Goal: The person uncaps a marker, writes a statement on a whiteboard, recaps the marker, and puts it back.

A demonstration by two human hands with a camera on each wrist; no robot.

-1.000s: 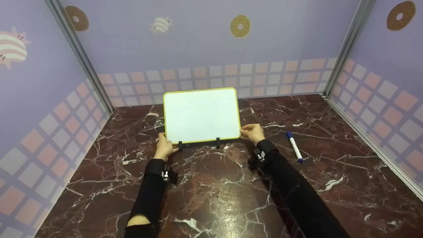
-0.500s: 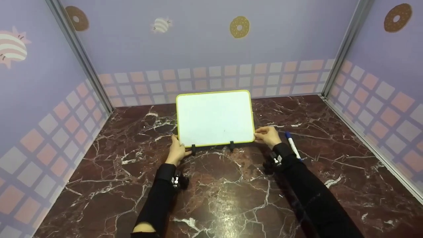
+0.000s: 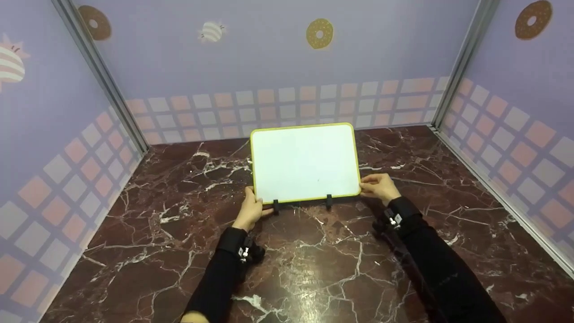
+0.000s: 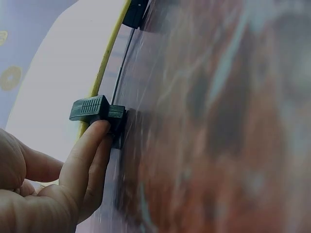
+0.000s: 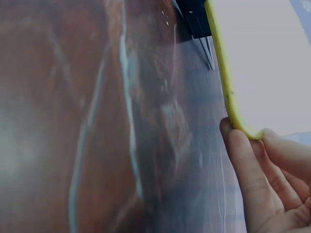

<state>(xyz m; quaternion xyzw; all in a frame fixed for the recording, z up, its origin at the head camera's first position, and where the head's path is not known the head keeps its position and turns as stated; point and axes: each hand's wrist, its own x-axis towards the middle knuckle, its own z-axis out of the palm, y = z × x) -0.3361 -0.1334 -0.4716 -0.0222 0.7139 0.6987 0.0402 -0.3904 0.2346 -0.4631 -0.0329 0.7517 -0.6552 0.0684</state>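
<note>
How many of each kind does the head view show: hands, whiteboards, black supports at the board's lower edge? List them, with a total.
Hands: 2 (left hand, right hand)
Whiteboards: 1 (yellow-edged whiteboard)
Black supports: 2 (left support, right support)
Total: 5

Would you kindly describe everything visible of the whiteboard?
The whiteboard is rectangular, with rounded corners, a white face bearing a tiny dark mark, and a yellow, plastic-looking rim. Raised on edge over the dark table, it has two black clips on its bottom rim. The left hand holds its lower-left corner; the right hand pinches the lower-right one.
</note>
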